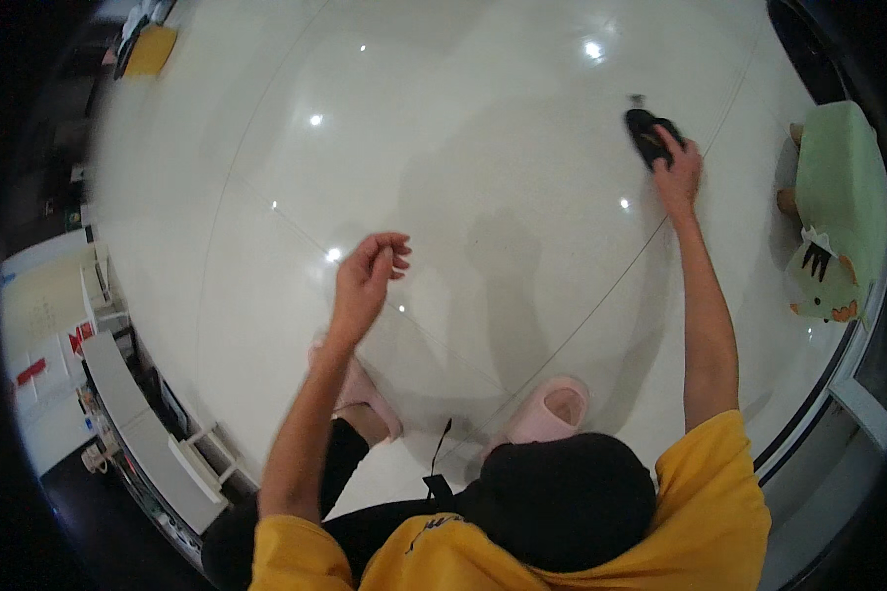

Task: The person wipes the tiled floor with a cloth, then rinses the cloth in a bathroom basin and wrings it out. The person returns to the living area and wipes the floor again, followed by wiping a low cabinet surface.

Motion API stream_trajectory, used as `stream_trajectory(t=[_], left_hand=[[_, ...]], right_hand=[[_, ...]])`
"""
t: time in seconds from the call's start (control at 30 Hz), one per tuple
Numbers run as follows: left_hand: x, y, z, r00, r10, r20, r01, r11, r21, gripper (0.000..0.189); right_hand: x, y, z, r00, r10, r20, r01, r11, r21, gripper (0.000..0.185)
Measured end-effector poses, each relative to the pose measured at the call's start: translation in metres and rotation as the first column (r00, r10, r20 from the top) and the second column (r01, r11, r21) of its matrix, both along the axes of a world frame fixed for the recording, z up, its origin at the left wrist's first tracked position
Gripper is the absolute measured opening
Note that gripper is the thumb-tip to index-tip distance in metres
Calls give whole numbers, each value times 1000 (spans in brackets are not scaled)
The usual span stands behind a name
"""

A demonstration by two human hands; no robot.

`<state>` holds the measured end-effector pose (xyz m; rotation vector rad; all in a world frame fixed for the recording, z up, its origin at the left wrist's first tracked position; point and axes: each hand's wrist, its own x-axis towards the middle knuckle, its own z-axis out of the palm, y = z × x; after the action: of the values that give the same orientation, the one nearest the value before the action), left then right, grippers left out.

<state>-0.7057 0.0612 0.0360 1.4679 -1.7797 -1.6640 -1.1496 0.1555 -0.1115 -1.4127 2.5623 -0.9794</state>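
My right hand (678,173) reaches out to the far right, low over the glossy tiled floor (443,133). Its fingers grip a black item that looks like a slipper or shoe (643,137). Blur and the fingers hide part of it, so whether it is one or a pair I cannot tell. Just beyond it is a small blurred dark patch (637,98). My left hand (369,273) hangs in the air above the floor, left of the middle, its fingers loosely bent and holding nothing. Below it, partly behind the left forearm, is a pink slipper (362,391) on my foot.
Another pink slipper (551,406) is in front of my bent knee (569,502). On the right stands a green animal-shaped stool (831,177) with wooden legs, beside a framed glass door (868,406). Along the left side runs a white cabinet (137,414). A yellow object (151,50) lies far left.
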Motion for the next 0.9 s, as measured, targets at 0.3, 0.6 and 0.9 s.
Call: stream_trajectory(t=[0.3,0.6,0.9], left_hand=[[46,-54,91,934,-229,274,195,970,146,27],[189,-33,46,968,-35,250,7,994,112,28],[167,-17,-73,983,155,-93,-136,974,183,23]], right_hand=[[239,-17,5,940,311,142,-314,949,-1,56],[125,30,54,731,-42,681,-11,997,74,53],[108,174,-37,670,-690,-273,721,517,461,56]])
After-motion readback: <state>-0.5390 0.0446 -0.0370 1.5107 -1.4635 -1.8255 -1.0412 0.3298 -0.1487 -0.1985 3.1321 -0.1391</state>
